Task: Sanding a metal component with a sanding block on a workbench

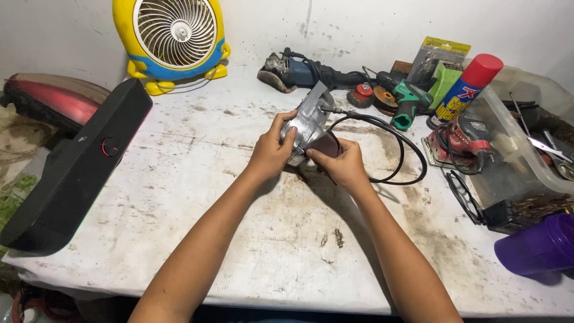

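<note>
A stained white bench (197,197) carried a black speaker (72,173) far left of a grey power tool (308,122) at its middle. The left hand (272,152) wrapped the tool's body, steadying it; the right hand (344,164) pinched its dark disc (327,143).

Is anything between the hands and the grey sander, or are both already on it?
Nothing visible is in the way. The left hand grips the sander body, and the right hand pinches the dark sanding disc at its lower end.
</note>
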